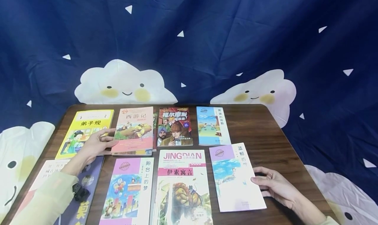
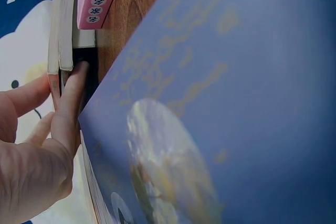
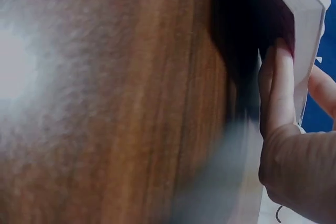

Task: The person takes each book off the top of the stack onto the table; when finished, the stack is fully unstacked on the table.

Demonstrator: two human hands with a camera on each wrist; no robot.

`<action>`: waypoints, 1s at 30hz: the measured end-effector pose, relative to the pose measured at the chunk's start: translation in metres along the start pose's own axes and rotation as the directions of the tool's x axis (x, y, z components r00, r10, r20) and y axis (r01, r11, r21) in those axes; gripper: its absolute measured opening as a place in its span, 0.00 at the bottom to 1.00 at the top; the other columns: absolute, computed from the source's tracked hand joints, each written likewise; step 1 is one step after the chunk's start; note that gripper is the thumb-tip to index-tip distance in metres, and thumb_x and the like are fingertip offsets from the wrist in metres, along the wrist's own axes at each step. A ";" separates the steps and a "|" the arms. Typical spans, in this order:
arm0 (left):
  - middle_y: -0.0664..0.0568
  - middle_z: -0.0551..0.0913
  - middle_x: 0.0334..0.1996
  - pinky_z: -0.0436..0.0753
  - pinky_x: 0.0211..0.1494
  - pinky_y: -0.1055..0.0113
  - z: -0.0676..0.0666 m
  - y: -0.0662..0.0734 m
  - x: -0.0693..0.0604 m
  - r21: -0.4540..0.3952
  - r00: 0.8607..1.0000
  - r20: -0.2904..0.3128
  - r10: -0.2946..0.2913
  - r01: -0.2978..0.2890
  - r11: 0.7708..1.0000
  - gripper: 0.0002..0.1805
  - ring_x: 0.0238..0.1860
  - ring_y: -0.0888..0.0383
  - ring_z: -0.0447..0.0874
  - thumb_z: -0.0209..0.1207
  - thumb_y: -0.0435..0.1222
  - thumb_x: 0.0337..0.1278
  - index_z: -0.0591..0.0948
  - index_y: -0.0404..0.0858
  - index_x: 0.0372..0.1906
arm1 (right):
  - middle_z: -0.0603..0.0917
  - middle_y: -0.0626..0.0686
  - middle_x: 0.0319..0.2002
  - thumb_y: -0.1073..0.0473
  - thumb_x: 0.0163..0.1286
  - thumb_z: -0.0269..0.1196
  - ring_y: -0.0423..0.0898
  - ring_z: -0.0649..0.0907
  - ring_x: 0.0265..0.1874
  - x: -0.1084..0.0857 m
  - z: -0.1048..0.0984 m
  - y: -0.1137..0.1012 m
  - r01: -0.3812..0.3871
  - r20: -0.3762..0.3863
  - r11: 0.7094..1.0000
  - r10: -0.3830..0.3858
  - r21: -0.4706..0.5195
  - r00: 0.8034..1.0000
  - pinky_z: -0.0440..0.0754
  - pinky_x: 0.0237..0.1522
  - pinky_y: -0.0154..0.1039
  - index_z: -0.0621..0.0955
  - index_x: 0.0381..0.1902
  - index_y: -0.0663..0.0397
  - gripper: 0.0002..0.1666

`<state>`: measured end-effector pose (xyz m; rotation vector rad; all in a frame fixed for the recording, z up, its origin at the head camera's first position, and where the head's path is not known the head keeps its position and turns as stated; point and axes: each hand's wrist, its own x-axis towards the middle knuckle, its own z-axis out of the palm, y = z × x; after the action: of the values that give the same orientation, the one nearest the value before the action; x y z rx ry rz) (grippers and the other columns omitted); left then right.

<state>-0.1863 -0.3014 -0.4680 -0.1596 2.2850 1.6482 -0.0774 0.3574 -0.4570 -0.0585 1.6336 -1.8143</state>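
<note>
My left hand (image 1: 95,145) pinches the left edge of a pink book (image 1: 135,128), which lies over other books beside a yellow book (image 1: 84,133). In the left wrist view, the thumb and fingers of the left hand (image 2: 44,142) are at the edges of stacked books (image 2: 65,22). At the right, my right hand (image 1: 279,187) holds the right edge of a purple-and-white book (image 1: 236,179). The right wrist view has fingers of the right hand (image 3: 294,124) beneath that book (image 3: 310,24) and the thumb on its other side; the book is raised off the table there.
On the brown table (image 1: 254,126) lie a detective book (image 1: 175,128), a blue-and-white book (image 1: 212,128), a balloon-cover book (image 1: 124,192) and a lion-cover book (image 1: 184,192). A dark purple book (image 1: 93,182) and a pale book (image 1: 44,175) are partly under my left arm. A cloud-print cloth (image 1: 189,48) hangs behind.
</note>
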 end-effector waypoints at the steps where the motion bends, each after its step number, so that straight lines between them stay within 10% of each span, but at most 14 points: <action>1: 0.54 0.84 0.49 0.93 0.43 0.66 0.000 0.000 0.000 0.001 1.000 0.003 0.000 0.000 1.000 0.43 0.40 0.66 0.89 0.64 0.36 0.74 0.55 0.34 0.84 | 0.92 0.47 0.50 0.66 0.83 0.54 0.46 0.92 0.50 0.000 0.001 0.001 -0.015 -0.020 1.000 0.014 -0.020 1.000 0.93 0.50 0.46 0.75 0.61 0.47 0.14; 7: 0.49 0.83 0.52 0.93 0.44 0.66 0.002 0.001 -0.002 0.013 1.000 0.012 0.005 -0.005 1.000 0.43 0.40 0.66 0.89 0.64 0.36 0.74 0.55 0.34 0.84 | 0.91 0.49 0.40 0.58 0.78 0.64 0.46 0.92 0.38 -0.001 0.010 -0.008 -0.115 -0.225 0.941 0.043 -0.319 0.974 0.94 0.38 0.47 0.72 0.64 0.74 0.27; 12: 0.59 0.86 0.43 0.93 0.43 0.66 0.000 0.001 -0.002 -0.022 1.000 0.017 -0.005 0.005 1.000 0.45 0.38 0.65 0.90 0.65 0.37 0.73 0.54 0.34 0.84 | 0.87 0.54 0.36 0.60 0.75 0.67 0.43 0.89 0.30 0.014 0.022 -0.035 -0.084 -0.337 0.867 -0.100 -0.491 0.936 0.93 0.31 0.43 0.73 0.64 0.79 0.30; 30: 0.55 0.85 0.46 0.93 0.48 0.64 -0.001 0.006 -0.001 -0.009 0.999 0.015 -0.051 0.051 0.999 0.42 0.40 0.66 0.90 0.63 0.37 0.75 0.56 0.30 0.83 | 0.85 0.71 0.58 0.62 0.76 0.66 0.49 0.93 0.36 0.199 0.130 -0.096 0.045 -0.197 0.973 -0.091 -0.227 0.976 0.94 0.46 0.45 0.75 0.70 0.67 0.29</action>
<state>-0.1874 -0.3002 -0.4618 -0.2055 2.2435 1.6299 -0.2130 0.1417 -0.4233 -0.0261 1.9996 -1.7277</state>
